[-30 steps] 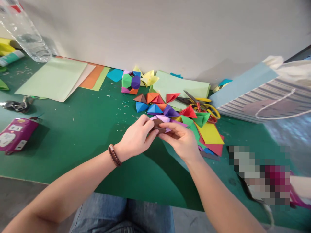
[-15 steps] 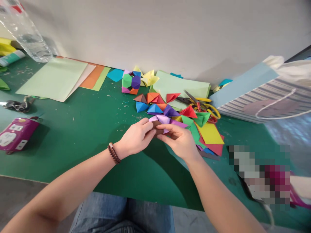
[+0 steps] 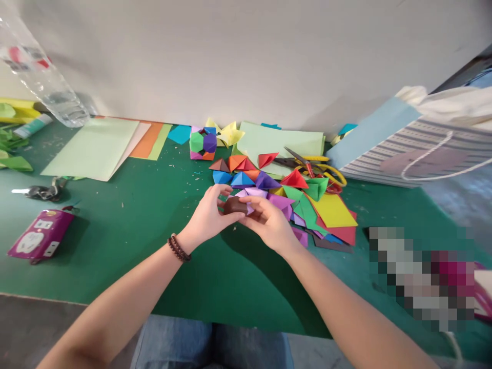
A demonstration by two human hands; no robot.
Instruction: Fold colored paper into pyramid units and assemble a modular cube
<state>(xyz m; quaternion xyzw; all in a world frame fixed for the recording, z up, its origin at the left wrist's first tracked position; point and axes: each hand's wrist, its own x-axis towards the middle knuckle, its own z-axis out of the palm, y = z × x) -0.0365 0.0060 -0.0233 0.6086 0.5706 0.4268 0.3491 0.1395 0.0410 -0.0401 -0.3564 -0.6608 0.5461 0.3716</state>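
Note:
A small piece of folded brown paper (image 3: 235, 205) is held between my two hands above the green table. My left hand (image 3: 207, 212) grips its left side, with the thumb below. From the right, the fingertips of my right hand (image 3: 267, 218) pinch its other edge; part of the paper is hidden by the fingers. Just beyond lie several folded paper pieces, among them a blue one (image 3: 242, 179), a purple one (image 3: 266, 180), a red one (image 3: 294, 179) and a green one (image 3: 317, 188). A multicoloured paper ball (image 3: 203, 143) stands near the wall.
Yellow-handled scissors (image 3: 335, 174) lie behind the folded pieces. Yellow paper sheets (image 3: 334, 210) are stacked at right, pale green sheets (image 3: 90, 148) at left. A plastic bottle (image 3: 63, 95), keys (image 3: 44, 190) and a purple box (image 3: 41, 233) sit left; a striped bag (image 3: 415, 146) stands right.
Both hands have shifted slightly left with the brown paper, which now shows a broader face. My left fingers have lifted and spread around it. The camera view has tilted upward a little.

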